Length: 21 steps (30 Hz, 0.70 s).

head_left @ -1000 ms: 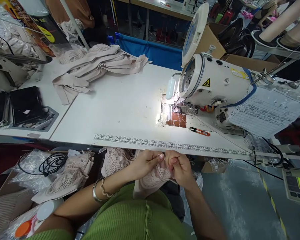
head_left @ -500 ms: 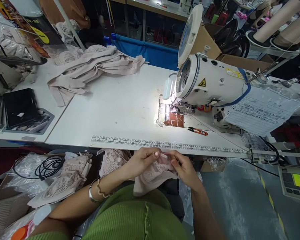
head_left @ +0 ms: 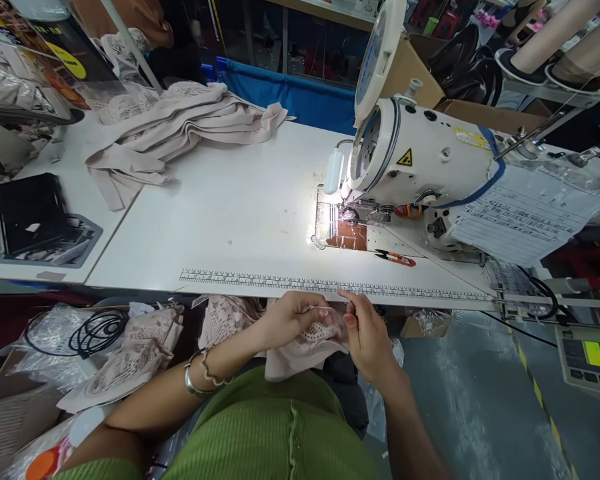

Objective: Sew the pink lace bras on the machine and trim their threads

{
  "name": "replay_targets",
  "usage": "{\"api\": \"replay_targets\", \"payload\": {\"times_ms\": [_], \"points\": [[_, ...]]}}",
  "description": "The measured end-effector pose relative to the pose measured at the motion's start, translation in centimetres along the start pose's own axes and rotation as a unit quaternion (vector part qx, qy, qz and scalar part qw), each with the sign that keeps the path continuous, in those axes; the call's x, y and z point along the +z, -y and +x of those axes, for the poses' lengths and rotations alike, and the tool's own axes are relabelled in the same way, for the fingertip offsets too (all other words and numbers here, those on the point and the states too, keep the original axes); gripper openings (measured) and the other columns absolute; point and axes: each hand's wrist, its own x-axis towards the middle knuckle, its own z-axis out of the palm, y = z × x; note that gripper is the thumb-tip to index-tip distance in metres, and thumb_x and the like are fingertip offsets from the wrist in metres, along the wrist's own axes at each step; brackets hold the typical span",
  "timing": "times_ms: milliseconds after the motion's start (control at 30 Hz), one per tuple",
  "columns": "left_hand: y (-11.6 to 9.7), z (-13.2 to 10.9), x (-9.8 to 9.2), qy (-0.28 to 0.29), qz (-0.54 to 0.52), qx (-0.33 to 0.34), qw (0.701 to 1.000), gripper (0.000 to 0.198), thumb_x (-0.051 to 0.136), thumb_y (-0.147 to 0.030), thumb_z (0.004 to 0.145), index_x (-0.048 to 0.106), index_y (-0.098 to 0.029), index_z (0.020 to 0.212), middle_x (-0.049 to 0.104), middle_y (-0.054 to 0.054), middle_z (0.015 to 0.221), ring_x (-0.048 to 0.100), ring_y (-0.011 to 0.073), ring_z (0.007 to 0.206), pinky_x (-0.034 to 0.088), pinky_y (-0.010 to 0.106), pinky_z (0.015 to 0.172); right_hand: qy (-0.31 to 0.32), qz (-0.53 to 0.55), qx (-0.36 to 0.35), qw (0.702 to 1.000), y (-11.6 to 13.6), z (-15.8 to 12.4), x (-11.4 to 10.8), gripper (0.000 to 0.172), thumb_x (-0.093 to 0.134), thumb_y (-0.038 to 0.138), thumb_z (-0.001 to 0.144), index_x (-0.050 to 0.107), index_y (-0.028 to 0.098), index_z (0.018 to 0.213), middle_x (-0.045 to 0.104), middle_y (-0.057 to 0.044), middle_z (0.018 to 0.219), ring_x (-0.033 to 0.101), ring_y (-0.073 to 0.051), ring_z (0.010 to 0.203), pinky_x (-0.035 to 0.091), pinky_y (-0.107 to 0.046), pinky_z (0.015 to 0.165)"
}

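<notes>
Head view: beige lace garment (head_left: 300, 359), one, between and below the hands, near side of table (head_left: 220, 213). Left hand (head_left: 293, 321): thumb and fingers clamped on its upper edge. Right hand (head_left: 371, 337): at that edge's other end; whether pinching, cannot tell. Hands set apart, seemingly to spread the edge, which runs left-right. Plain band slants down leftward from the grip; full long axis hidden.
</notes>
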Motion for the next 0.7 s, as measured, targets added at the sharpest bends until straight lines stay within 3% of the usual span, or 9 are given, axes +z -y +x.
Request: {"api": "replay_targets", "payload": {"times_ms": [67,200,433,700], "points": [[0.2,0.0,-0.1,-0.006,-0.03,0.002,1.0,0.026,0.051,-0.029,0.096,0.071,-0.014,0.09,0.075,0.009,0.091,0.068,0.0176,0.085,0.054,0.028,0.08,-0.025,-0.063,-0.043,0.997,-0.1,-0.5,0.2,0.044,0.038,0.015,0.103,0.055,0.022,0.142,0.061,-0.005,0.086,0.059,-0.015,0.071,0.048,-0.025,0.065],[0.3,-0.2,-0.3,-0.015,-0.027,-0.012,0.999,0.026,0.05,-0.028,0.097,0.072,-0.015,0.097,0.076,0.01,0.102,0.07,0.0209,0.096,0.055,0.032,0.087,-0.071,-0.159,-0.121,0.977,0.0,-0.9,0.2,0.055,0.043,0.006,0.099,0.054,0.03,0.146,0.063,-0.004,0.08,0.058,-0.015,0.071,0.045,-0.026,0.061],[0.4,-0.3,-0.3,-0.02,-0.023,-0.012,0.999,0.026,0.051,-0.029,0.097,0.073,-0.016,0.101,0.076,0.01,0.107,0.07,0.0225,0.103,0.055,0.034,0.09,-0.068,-0.244,-0.145,0.956,0.6,-0.6,0.0,0.059,0.041,0.003,0.098,0.048,0.028,0.151,0.062,-0.004,0.075,0.058,-0.017,0.067,0.042,-0.03,0.057],[0.2,-0.2,-0.2,-0.021,-0.012,-0.011,1.0,0.026,0.051,-0.028,0.097,0.073,-0.015,0.1,0.076,0.01,0.103,0.07,0.0222,0.1,0.054,0.032,0.088,-0.063,-0.21,-0.132,0.967,0.8,-0.5,0.0,0.059,0.042,0.001,0.098,0.05,0.027,0.15,0.062,-0.005,0.076,0.058,-0.017,0.07,0.044,-0.029,0.059]]}}
